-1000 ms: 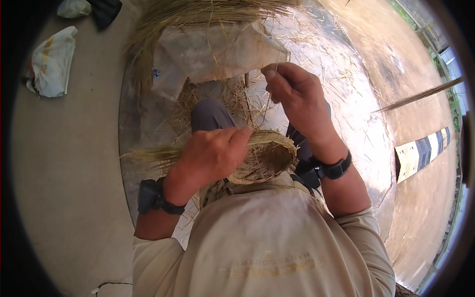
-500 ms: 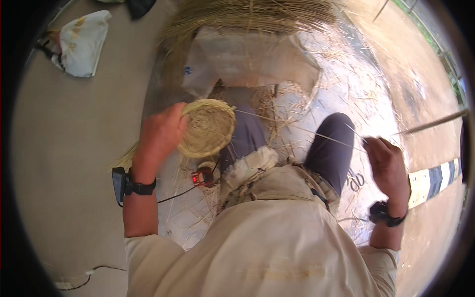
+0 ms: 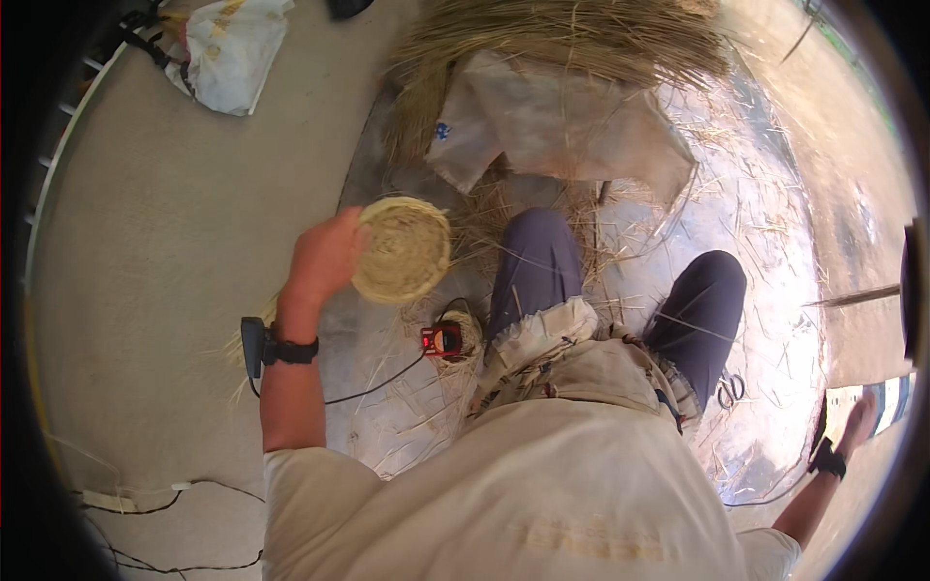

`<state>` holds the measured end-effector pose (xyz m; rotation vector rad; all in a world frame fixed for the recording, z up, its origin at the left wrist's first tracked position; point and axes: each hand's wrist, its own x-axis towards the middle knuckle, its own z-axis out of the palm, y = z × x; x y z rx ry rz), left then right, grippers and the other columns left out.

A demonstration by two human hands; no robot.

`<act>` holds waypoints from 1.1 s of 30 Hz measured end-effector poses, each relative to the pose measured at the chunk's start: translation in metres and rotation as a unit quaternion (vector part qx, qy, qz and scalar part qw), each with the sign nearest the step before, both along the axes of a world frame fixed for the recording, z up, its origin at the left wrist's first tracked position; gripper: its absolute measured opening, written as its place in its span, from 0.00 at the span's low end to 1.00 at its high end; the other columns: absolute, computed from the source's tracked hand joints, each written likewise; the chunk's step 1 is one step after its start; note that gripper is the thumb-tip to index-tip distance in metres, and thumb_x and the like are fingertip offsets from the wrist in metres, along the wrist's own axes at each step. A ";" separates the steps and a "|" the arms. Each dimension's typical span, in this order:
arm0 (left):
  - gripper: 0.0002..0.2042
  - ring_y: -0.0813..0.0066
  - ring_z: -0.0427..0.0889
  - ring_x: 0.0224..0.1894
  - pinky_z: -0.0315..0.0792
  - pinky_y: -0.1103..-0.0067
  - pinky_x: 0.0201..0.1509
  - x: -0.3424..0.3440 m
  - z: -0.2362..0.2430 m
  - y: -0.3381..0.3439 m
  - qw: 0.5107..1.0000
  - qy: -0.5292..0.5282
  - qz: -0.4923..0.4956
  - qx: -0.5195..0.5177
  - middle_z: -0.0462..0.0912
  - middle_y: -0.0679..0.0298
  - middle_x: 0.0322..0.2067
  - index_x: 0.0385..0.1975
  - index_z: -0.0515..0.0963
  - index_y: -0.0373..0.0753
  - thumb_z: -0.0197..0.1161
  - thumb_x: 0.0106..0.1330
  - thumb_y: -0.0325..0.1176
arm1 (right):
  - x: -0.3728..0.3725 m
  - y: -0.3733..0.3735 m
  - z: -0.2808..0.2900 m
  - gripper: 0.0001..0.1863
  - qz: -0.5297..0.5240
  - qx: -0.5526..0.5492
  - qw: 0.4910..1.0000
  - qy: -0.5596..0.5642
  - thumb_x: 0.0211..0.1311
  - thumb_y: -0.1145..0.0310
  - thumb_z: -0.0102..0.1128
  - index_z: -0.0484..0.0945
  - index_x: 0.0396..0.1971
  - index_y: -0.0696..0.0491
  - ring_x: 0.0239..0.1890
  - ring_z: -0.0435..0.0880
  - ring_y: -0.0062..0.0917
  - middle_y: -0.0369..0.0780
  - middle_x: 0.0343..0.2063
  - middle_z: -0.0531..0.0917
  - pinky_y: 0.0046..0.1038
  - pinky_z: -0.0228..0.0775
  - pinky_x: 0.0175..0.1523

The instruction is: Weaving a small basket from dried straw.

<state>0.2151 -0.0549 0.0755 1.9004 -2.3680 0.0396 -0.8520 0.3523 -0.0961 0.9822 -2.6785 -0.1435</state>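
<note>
A round, shallow woven straw basket (image 3: 400, 247) is gripped at its left rim by my left hand (image 3: 329, 254), fingers closed, with loose straw hanging near my wrist. My right hand (image 3: 857, 421) is stretched out low at the far right beside a striped strip (image 3: 886, 407), blurred, so its fingers are unclear. Thin pale strands cross above my legs. Below the basket a small red-and-black device (image 3: 441, 339) with a black cable rests on straw, left of my bent leg.
A large straw bundle (image 3: 552, 29) lies ahead with a translucent sheet (image 3: 572, 116) over its near part. Straw litters the pale mat (image 3: 707, 174). A white bag (image 3: 228, 53) sits at upper left, scissors (image 3: 729, 390) beside my right leg, cables on the floor at lower left.
My left hand has carried the basket from my lap up and to the left. My right hand has swung out from near the centre to the far lower right. The view has shifted.
</note>
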 end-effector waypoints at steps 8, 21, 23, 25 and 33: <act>0.25 0.41 0.87 0.43 0.82 0.59 0.46 -0.172 -0.007 0.041 0.945 0.170 -0.256 0.110 0.88 0.45 0.44 0.68 0.74 0.44 0.65 0.70 0.29 | 0.466 -0.252 0.085 0.24 0.475 -0.250 0.668 -0.516 0.77 0.70 0.56 0.74 0.69 0.57 0.63 0.78 0.26 0.43 0.63 0.81 0.32 0.69 0.68; 0.23 0.50 0.89 0.44 0.85 0.62 0.46 -0.214 -0.033 0.042 0.886 0.253 -0.346 0.178 0.89 0.53 0.45 0.66 0.77 0.50 0.64 0.71 0.29 | 0.503 -0.303 0.069 0.22 0.471 0.115 0.524 -0.700 0.80 0.55 0.58 0.85 0.51 0.62 0.44 0.84 0.21 0.43 0.43 0.89 0.26 0.77 0.48; 0.23 0.50 0.90 0.43 0.85 0.62 0.46 -0.218 -0.039 0.041 0.877 0.273 -0.363 0.160 0.90 0.53 0.44 0.66 0.77 0.49 0.65 0.71 0.30 | 0.501 -0.297 0.079 0.21 0.392 0.110 0.543 -0.734 0.81 0.55 0.58 0.86 0.48 0.60 0.44 0.85 0.21 0.43 0.44 0.90 0.27 0.77 0.47; 0.22 0.51 0.90 0.43 0.85 0.62 0.45 -0.220 -0.042 0.039 0.872 0.281 -0.374 0.142 0.90 0.53 0.43 0.65 0.78 0.50 0.65 0.71 0.30 | 0.515 -0.294 0.088 0.21 0.245 0.020 0.525 -0.815 0.81 0.54 0.57 0.86 0.46 0.59 0.43 0.87 0.24 0.43 0.44 0.90 0.28 0.78 0.46; 0.21 0.54 0.91 0.47 0.85 0.67 0.51 -0.223 -0.034 0.042 0.884 0.246 -0.360 0.169 0.90 0.54 0.47 0.62 0.81 0.46 0.68 0.69 0.27 | 0.560 -0.337 0.099 0.20 0.145 -0.222 0.131 -0.955 0.83 0.53 0.51 0.83 0.48 0.56 0.33 0.84 0.25 0.33 0.24 0.78 0.31 0.75 0.36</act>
